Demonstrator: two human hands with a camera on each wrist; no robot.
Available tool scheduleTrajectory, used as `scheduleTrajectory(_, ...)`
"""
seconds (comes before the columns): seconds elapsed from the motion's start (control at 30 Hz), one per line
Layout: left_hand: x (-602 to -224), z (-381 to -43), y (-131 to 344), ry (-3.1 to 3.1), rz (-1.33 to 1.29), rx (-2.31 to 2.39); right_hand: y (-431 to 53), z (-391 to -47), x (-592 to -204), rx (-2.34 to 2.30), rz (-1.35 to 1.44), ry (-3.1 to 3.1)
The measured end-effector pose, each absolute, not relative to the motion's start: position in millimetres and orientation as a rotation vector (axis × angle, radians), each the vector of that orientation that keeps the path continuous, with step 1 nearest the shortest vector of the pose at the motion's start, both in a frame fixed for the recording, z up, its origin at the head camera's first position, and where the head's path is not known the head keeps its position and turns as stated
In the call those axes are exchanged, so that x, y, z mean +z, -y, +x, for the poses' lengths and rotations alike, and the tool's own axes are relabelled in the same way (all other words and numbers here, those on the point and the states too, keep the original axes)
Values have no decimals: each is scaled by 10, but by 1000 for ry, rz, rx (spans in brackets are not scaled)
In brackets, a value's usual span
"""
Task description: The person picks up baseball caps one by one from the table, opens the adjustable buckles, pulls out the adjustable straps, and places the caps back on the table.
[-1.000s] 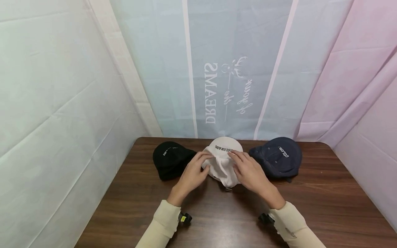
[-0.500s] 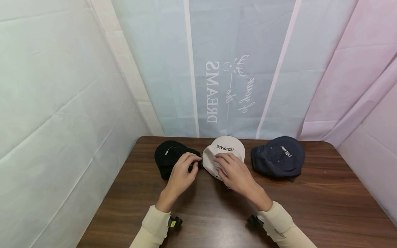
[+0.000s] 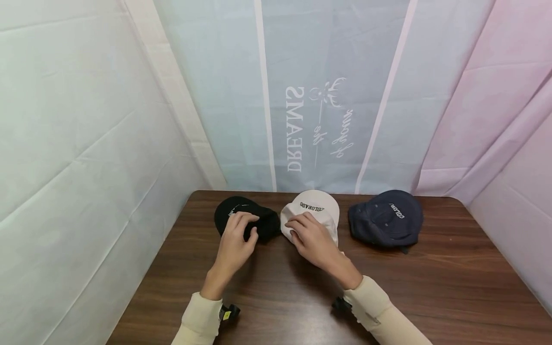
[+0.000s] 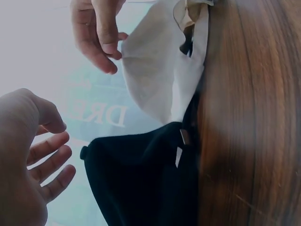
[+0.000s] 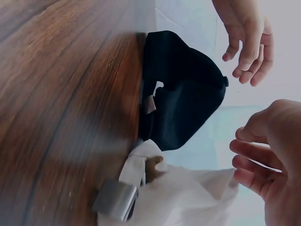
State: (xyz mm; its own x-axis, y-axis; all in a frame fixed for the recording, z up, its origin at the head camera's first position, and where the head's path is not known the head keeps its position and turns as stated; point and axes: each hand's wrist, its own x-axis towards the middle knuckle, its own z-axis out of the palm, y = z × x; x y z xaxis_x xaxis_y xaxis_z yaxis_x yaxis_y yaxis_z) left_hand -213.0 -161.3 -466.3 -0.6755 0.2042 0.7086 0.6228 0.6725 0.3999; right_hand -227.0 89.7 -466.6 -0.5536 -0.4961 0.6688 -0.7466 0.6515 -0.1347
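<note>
A black cap (image 3: 265, 218), a white cap (image 3: 331, 207) lettered COLORADO and a navy cap (image 3: 385, 220) lie in a row along the table's far side. My left hand (image 3: 235, 244) hovers just over the black cap, its fingers loosely bent and apart from the cloth in the left wrist view. Above the white cap is my right hand (image 3: 314, 242), fingers relaxed; in the right wrist view its fingertips (image 5: 243, 176) are at the crown's top, and whether they touch it I cannot tell. The white cap's metal buckle (image 5: 115, 200) shows at its back.
The caps stand on a dark wood-grain table (image 3: 276, 306). Right behind its far edge hangs a pale blue curtain (image 3: 319, 48) with white lettering. White fabric (image 3: 86, 143) closes the left side and pinkish fabric (image 3: 487, 120) the right.
Both hands have moved left: the left from the white cap to over the black one, the right from the white cap's right side to above its crown. The white cap's crown looks less creased.
</note>
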Motion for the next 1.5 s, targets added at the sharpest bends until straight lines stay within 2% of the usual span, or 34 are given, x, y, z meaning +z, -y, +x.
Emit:
scheduleTrajectory(0.7, -4822, -2180, 1760, 2426, -437, -770, -427, -2492, -4727, 616, 945, 2364)
scheduleTrajectory(1.17, -4922, -2222, 1822, 2506, -336, -774, -282, -2592, -4669, 381, 919, 2579)
scheduleTrajectory(1.5, -4900, -2208, 1826, 2446, -316, -835, -257, -2617, -4693, 313, 900, 2519)
